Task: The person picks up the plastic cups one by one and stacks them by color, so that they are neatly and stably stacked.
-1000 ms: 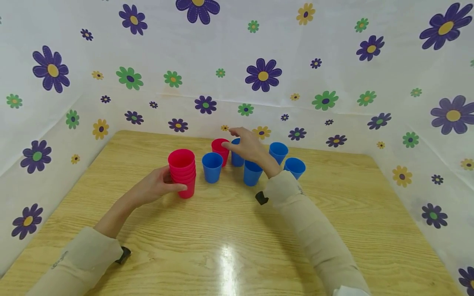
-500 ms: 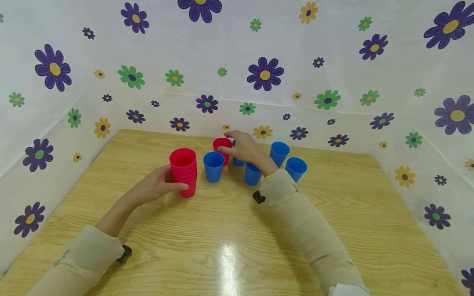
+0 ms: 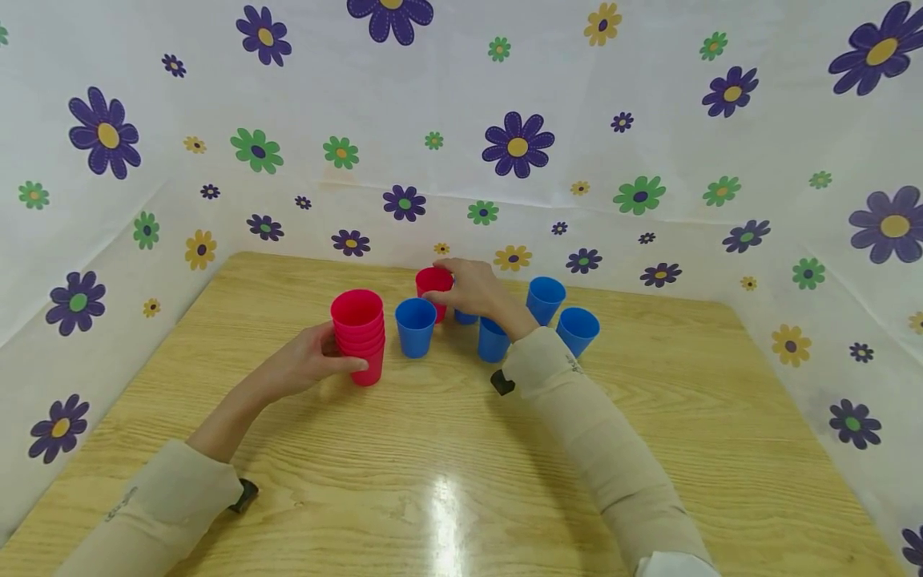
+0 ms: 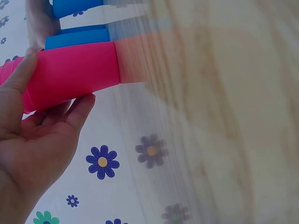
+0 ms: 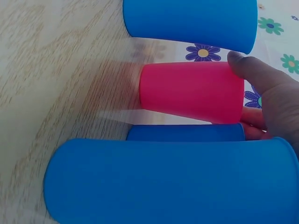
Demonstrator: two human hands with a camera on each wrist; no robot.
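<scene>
My left hand [image 3: 317,361] grips a stack of nested red cups [image 3: 358,340], thumb on the near side and fingers behind. In the left wrist view the stack's lowest cup [image 4: 77,72] stands upright on the table, between thumb and fingers. At the back, my right hand [image 3: 472,288] holds a single red cup [image 3: 433,282] near its rim. The right wrist view shows the thumb at this red cup's rim [image 5: 191,91], with fingers curled on the far side. Next to it stand a blue cup [image 3: 415,330] and another blue cup [image 3: 465,315], partly hidden by the right hand.
More blue cups stand upright to the right: one [image 3: 493,343] beneath the right wrist, one [image 3: 546,299] farther back, and one [image 3: 577,330] beside the sleeve. A flower-patterned cloth [image 3: 404,104] encloses the wooden table [image 3: 375,473] at the back and sides.
My right hand has moved slightly left and down onto the single red cup, and its fingers have closed at the rim. The left hand and its stack stay in place.
</scene>
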